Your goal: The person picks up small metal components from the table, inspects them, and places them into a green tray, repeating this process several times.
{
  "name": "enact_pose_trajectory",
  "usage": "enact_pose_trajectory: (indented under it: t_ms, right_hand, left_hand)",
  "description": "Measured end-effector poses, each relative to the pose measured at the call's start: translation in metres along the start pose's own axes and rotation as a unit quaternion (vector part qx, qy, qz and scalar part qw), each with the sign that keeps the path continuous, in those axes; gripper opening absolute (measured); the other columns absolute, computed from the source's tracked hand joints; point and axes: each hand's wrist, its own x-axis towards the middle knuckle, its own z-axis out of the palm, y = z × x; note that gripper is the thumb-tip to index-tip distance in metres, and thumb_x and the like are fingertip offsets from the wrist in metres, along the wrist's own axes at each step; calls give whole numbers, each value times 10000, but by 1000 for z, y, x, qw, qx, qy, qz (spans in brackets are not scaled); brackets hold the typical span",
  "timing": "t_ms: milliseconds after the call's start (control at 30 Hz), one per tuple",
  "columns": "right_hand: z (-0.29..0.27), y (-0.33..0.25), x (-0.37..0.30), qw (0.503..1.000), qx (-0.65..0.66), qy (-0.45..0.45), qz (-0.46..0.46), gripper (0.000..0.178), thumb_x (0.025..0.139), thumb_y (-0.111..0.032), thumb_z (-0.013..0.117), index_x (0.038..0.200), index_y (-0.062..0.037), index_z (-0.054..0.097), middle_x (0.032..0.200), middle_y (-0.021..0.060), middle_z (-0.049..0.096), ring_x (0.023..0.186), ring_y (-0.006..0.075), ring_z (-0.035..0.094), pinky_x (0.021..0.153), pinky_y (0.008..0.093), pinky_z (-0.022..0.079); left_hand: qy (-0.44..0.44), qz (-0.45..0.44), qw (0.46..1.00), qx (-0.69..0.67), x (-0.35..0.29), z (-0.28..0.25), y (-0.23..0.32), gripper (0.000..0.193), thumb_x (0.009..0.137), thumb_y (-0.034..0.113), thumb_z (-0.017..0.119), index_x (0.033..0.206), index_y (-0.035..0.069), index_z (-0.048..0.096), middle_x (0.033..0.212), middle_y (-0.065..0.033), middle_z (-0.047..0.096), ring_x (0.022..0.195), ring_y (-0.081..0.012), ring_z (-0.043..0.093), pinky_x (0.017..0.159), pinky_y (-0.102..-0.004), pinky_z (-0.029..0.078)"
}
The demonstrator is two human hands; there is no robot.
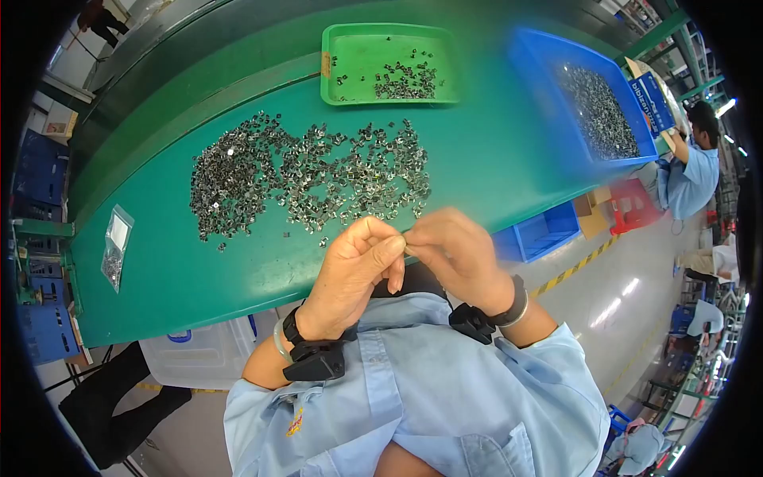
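My left hand and my right hand meet over the near edge of the green table, in front of my body. Thumb and fingers of both are pinched together at the fingertips. Whatever lies between them is too small or hidden to name. Motion blurs my right hand a little. Just beyond my hands a wide spread of small shiny metal pieces covers part of the tabletop. To its left the pieces lie in a denser heap.
A shallow green tray with some metal pieces stands at the back. Far right, a blue bin holds many more. A clear plastic bag lies at the left. Another blue bin sits below table level. A person is at the right.
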Motion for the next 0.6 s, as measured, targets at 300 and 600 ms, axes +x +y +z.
enact_pose_trajectory:
  t_ms: [300, 600]
  right_hand:
    - [0, -1, 1, 998, 61, 22, 16, 173, 759, 6, 677, 903, -46, 598, 821, 85, 607, 734, 216, 602, 605, 305, 488]
    - [0, -2, 0, 998, 60, -5, 17, 157, 768, 6, 668, 895, -50, 595, 803, 79, 606, 730, 211, 599, 597, 301, 483]
  left_hand:
    - [-5, -3, 995, -102, 2, 6, -5, 153, 952, 217, 507, 962, 65, 492, 715, -69, 571, 562, -169, 525, 501, -303, 414]
    - [-29, -14, 996, -89, 2, 0, -4, 151, 940, 218, 531, 955, 73, 492, 713, -67, 570, 560, -168, 529, 498, -298, 416]
